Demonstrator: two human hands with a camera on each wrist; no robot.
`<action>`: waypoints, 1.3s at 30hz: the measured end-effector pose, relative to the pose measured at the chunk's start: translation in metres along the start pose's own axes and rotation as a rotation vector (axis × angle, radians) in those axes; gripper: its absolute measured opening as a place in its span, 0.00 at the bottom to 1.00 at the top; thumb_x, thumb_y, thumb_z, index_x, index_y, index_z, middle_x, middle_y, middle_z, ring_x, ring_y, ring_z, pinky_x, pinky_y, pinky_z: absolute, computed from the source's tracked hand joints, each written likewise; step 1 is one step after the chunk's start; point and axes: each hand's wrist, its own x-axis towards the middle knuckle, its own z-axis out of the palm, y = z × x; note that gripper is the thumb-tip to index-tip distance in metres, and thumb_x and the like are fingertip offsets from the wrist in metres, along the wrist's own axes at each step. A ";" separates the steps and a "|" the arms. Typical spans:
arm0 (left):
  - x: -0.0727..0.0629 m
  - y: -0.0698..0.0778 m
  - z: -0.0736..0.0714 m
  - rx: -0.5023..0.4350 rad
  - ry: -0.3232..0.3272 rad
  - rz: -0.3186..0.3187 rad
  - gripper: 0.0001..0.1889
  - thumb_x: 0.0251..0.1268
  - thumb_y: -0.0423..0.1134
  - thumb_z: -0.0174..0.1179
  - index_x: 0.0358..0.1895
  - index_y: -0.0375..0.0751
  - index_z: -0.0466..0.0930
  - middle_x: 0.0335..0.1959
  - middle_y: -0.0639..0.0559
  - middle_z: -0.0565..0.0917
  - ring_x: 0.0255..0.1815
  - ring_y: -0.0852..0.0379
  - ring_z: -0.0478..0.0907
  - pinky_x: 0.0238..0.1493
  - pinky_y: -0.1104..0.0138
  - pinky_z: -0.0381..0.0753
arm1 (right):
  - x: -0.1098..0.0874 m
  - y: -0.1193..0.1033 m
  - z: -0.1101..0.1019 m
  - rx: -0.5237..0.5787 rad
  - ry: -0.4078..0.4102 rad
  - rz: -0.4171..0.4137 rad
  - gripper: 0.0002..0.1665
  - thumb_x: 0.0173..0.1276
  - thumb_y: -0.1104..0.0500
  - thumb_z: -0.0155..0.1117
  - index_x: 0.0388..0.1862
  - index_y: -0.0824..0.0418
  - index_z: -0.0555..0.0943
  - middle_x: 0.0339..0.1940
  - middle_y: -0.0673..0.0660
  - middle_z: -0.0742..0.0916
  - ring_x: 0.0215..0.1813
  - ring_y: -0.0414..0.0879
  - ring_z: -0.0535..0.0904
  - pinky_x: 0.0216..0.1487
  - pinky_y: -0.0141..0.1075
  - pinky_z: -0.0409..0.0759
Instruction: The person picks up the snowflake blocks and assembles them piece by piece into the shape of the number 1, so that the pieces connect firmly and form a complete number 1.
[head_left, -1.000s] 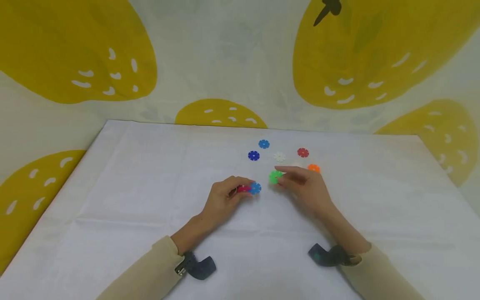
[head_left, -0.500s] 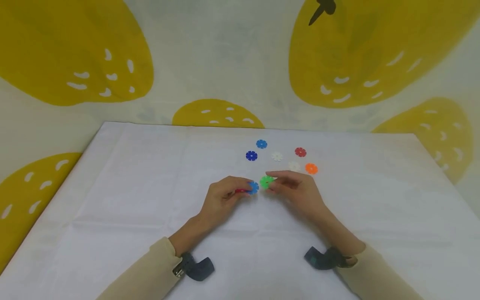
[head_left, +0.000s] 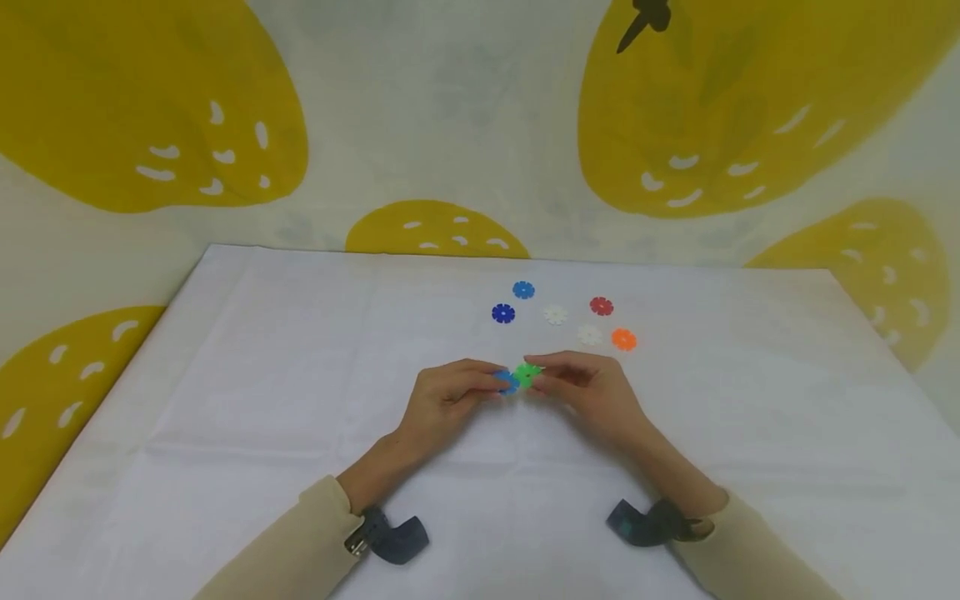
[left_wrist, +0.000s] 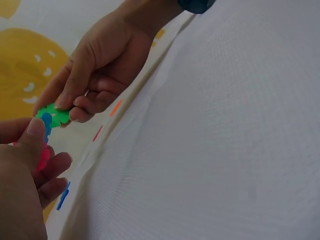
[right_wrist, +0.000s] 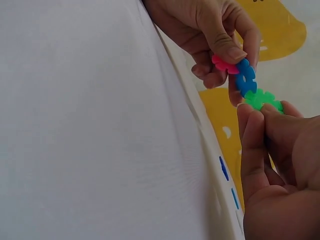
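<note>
Over the middle of the table, my left hand [head_left: 450,392] pinches a blue notched disc [right_wrist: 245,79] that is joined to a pink notched disc [right_wrist: 226,65]. In the head view its fingers hide the pink one. Thumb and fingers of my right hand [head_left: 596,392] pinch a green notched disc [head_left: 527,375] from the right side. The green disc's rim meets the blue disc's edge, and the two overlap at their notches in the right wrist view. Both discs are tilted at different angles.
Behind the hands on the white-covered table [head_left: 300,350] lie a light blue disc [head_left: 523,290], a dark blue disc [head_left: 503,313], a red disc [head_left: 602,306], an orange disc [head_left: 624,339] and two white discs [head_left: 590,335]. A patterned cloth [head_left: 465,125] hangs behind.
My right hand has moved left and slightly down with the green disc, bringing it from apart to against the blue disc. My left hand has stayed nearly in place, turning its discs slightly.
</note>
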 end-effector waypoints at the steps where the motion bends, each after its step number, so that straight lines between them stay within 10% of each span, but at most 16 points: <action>1: 0.000 0.000 0.000 -0.006 0.003 0.000 0.11 0.54 0.18 0.63 0.37 0.34 0.86 0.41 0.42 0.86 0.46 0.49 0.83 0.48 0.64 0.79 | 0.000 0.000 0.001 0.007 -0.001 -0.001 0.17 0.62 0.63 0.68 0.51 0.60 0.84 0.38 0.52 0.87 0.42 0.46 0.82 0.40 0.32 0.80; 39: -0.005 0.010 0.006 -0.215 0.108 -0.158 0.16 0.51 0.09 0.52 0.32 0.28 0.86 0.35 0.40 0.85 0.33 0.51 0.84 0.36 0.61 0.83 | -0.005 0.014 0.015 0.205 -0.005 -0.124 0.11 0.61 0.74 0.64 0.43 0.69 0.83 0.43 0.61 0.87 0.42 0.51 0.85 0.44 0.38 0.81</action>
